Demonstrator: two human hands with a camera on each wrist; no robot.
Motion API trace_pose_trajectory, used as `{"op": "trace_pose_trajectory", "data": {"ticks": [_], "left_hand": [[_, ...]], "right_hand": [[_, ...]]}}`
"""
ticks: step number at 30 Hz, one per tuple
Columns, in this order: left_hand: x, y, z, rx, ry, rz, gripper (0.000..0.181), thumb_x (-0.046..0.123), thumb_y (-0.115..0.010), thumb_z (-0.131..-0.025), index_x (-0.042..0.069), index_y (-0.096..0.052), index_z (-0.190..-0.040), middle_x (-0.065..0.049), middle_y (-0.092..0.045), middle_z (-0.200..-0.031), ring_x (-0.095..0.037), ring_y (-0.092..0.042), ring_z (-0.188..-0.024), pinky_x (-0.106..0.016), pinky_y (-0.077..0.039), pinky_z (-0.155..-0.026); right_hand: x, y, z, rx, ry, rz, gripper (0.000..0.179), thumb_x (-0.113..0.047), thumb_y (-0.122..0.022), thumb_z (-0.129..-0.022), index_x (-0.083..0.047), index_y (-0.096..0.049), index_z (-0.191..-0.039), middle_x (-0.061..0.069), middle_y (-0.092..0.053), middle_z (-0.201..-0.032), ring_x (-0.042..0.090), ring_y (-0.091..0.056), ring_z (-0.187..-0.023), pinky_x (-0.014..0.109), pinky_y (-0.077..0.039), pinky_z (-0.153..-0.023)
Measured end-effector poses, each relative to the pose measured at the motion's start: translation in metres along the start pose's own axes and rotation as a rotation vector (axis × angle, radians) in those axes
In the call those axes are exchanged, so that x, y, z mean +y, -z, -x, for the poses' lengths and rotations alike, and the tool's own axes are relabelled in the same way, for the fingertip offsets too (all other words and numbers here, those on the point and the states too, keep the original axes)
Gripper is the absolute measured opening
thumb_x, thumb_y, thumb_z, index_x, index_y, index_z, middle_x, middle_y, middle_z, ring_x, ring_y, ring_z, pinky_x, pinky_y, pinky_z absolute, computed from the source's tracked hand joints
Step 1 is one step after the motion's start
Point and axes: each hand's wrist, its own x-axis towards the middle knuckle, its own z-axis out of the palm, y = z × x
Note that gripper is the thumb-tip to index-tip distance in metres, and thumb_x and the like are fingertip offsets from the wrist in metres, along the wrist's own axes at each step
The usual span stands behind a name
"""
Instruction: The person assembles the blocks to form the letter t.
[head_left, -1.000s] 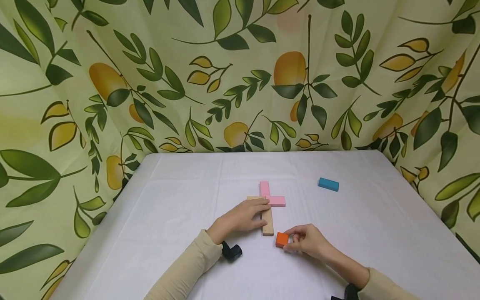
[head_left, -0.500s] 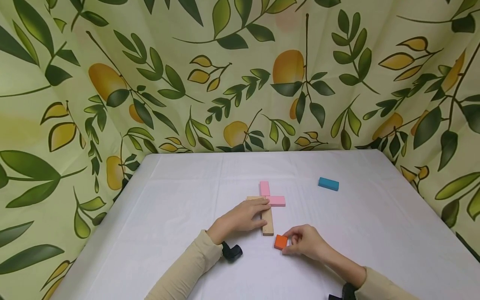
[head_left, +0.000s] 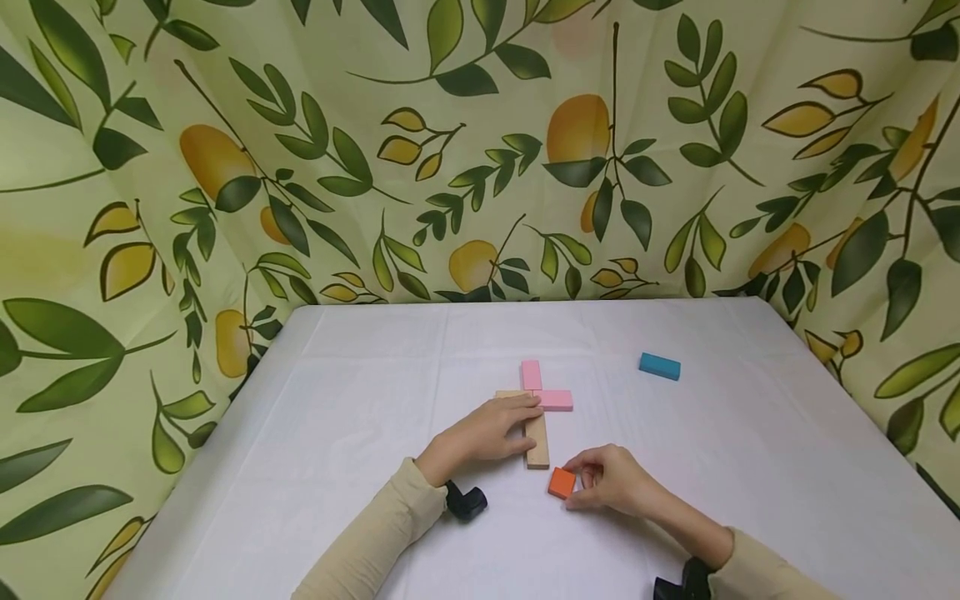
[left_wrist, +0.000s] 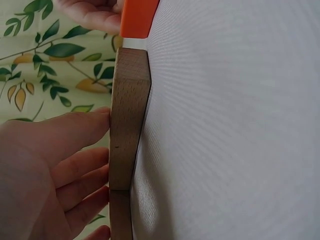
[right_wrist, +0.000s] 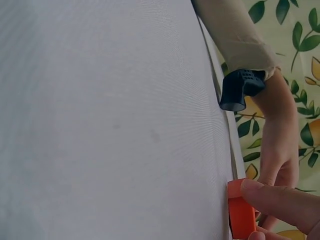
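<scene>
We see the left hand [head_left: 483, 432] resting, fingers extended, on wooden blocks [head_left: 537, 455]; at their five o'clock, the right hand [head_left: 617, 482] pinches the orange block [head_left: 561, 483], turned slightly since a second ago.

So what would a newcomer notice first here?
Probably the bold leaf-and-fruit cloth behind the white-covered table. Then the bright orange block, pinched by the right hand beside the left hand, which rests on wooden blocks. The blue block lies alone toward the far right.

A small orange block [head_left: 561, 483] sits slightly askew near the end of a flat-lying wooden block [head_left: 537, 446].
</scene>
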Motion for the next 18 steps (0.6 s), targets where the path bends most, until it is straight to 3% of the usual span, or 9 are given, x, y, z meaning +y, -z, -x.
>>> {"op": "trace_pose_trajectory", "data": {"ticks": [18], "left_hand": [[0.0018,0.0013,0.0005,-0.006,0.014,0.025,0.05,0.03,-0.058,-0.096,0.012,-0.05,-0.141,-0.002,-0.043,-0.154,-0.017,-0.036,-0.146,-0.035,-0.031,-0.121]], "right_hand": [[-0.0051,-0.0064,0.0014,0.033,0.041,-0.006,0.031,-0.014,-0.087,-0.066,0.001,-0.073,-0.089,-0.005,-0.051,-0.062,-0.002,-0.04,-0.055,0.015,-0.034,-0.05]]}}
